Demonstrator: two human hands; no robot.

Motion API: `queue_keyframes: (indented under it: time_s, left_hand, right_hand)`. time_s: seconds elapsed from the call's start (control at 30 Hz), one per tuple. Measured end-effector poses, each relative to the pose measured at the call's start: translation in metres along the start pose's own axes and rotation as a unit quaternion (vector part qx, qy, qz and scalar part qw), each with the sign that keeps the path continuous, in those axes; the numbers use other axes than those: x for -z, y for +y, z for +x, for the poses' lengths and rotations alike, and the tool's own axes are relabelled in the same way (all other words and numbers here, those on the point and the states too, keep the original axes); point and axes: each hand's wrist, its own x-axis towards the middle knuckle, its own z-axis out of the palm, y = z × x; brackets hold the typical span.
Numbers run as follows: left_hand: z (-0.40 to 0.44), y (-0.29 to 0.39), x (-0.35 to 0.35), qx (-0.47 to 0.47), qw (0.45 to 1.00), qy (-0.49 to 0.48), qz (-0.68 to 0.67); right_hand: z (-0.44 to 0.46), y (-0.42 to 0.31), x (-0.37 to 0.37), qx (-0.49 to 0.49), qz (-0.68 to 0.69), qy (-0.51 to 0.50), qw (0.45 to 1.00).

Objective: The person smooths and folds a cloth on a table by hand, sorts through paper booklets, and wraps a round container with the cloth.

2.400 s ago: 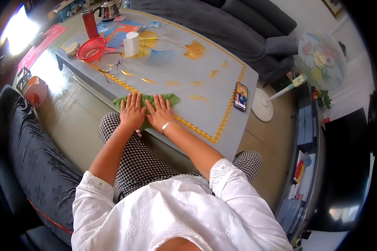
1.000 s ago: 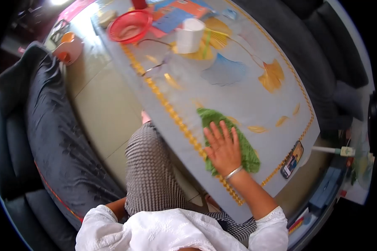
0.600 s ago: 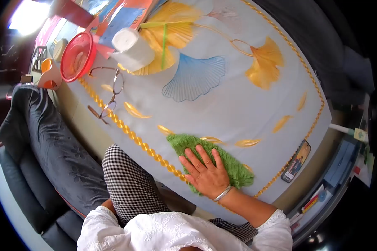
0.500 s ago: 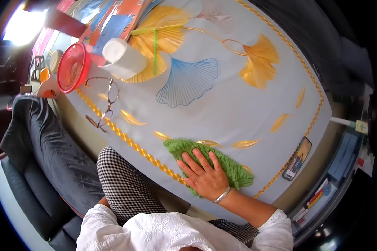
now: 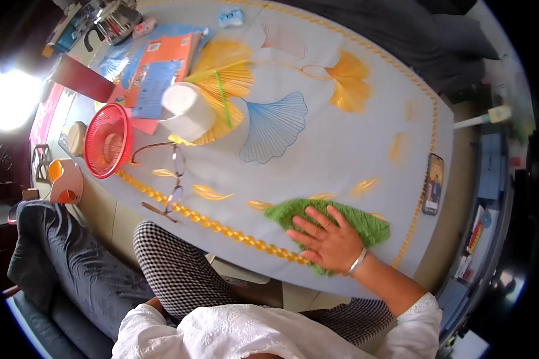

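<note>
Green cloth [image 5: 368, 222] lies by the table's [image 5: 341, 149] near edge beneath the spread right hand [image 5: 336, 246]. Left hand has left it, state unseen; contact is now one-handed.

Cloth [image 5: 372, 226] on table [image 5: 335, 155], phone [image 5: 433, 184] right of it, glasses [image 5: 178, 163] left
</note>
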Motion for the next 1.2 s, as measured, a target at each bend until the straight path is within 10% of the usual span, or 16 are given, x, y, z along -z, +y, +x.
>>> queue_keyframes:
  time_s: [0.33, 0.4, 0.57, 0.93, 1.0, 1.2]
  left_hand:
    - [0.029, 0.029, 0.101, -0.133, 0.967, -0.041, -0.212]
    - [0.009, 0.059, 0.114, -0.223, 0.962, 0.075, -0.139]
    - [-0.124, 0.210, 0.103, -0.561, 0.777, 0.262, -0.111]
    - [-0.254, 0.315, -0.169, -0.837, 0.504, -0.116, 0.176]
    - [-0.242, 0.327, -0.205, -0.874, 0.419, -0.156, 0.190]
    - [-0.204, 0.338, -0.227, -0.868, 0.411, -0.143, 0.241]
  right_hand:
    - [0.093, 0.011, -0.014, -0.272, -0.127, 0.107, 0.948]
    - [0.101, -0.013, -0.021, -0.255, -0.155, 0.098, 0.949]
    - [0.089, -0.102, -0.034, -0.165, -0.125, 0.064, 0.976]
    - [0.058, -0.071, -0.010, -0.133, -0.110, -0.098, 0.980]
    - [0.067, -0.031, -0.025, -0.093, -0.012, 0.056, 0.994]
    - [0.125, 0.063, 0.007, -0.193, -0.152, 0.077, 0.966]
